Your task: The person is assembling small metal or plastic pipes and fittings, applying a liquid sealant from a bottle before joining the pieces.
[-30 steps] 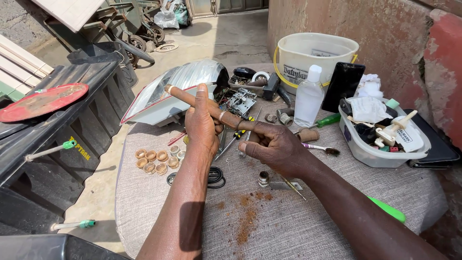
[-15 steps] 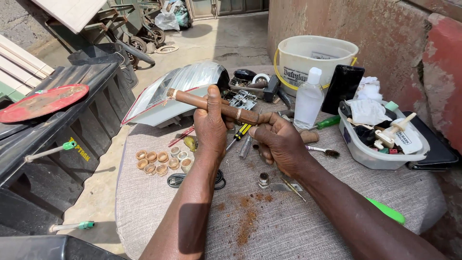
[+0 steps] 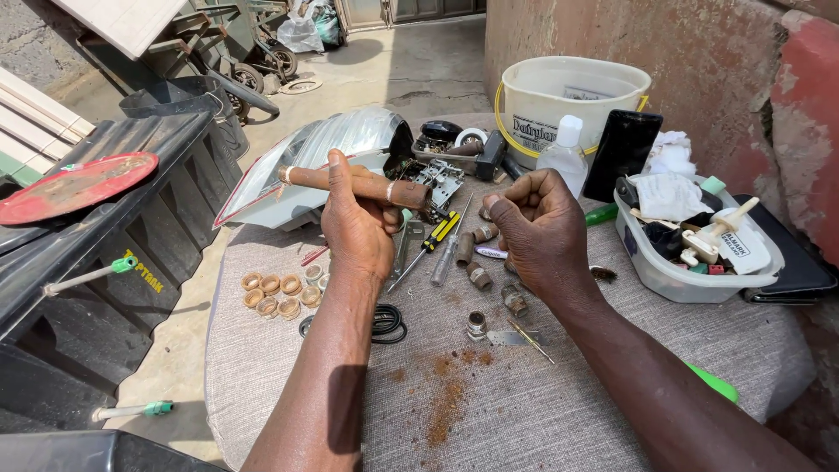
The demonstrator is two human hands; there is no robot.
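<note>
Risks first, biggest thing down. Could tip the silver headlamp housing (image 3: 323, 149) off the counter (image 3: 612, 411) at 11 o'clock. Already overhangs the rim there, with the far end of the rusty pipe (image 3: 350, 182) reaching right across it. Could also knock the white bucket (image 3: 568, 96) and the clear bottle (image 3: 564, 157) at 1 o'clock if the pipe swings right, since its near end points that way.

Left hand (image 3: 357, 223) wrapped around the pipe's middle, thumb raised, holding it level above the counter centre. Likely to slip on the flaky rust if the grip loosens, and would then drop the pipe onto the screwdrivers (image 3: 433, 240) and small metal fittings (image 3: 476, 325) just beneath. Right hand (image 3: 542, 232) loosely curled at 2 o'clock, just beside the pipe's end but apart from it. Cannot tell whether anything small is pinched inside the fingers.

Brass rings (image 3: 275, 293) at 9 o'clock lie near the rim and look easy to sweep off with the left forearm, down towards the black bin (image 3: 105, 262). Same worry for the black rubber rings (image 3: 384, 323) under that forearm.

Room and edges next. Crowded from 10 through 3 o'clock — housing, bucket, plastic tub (image 3: 690, 280) of odds and ends. Walled in on the right by rough masonry. Open cloth only from 4 to 7 o'clock, marked by rust powder (image 3: 446, 398). Counter rim close at 8 and 9 o'clock.
</note>
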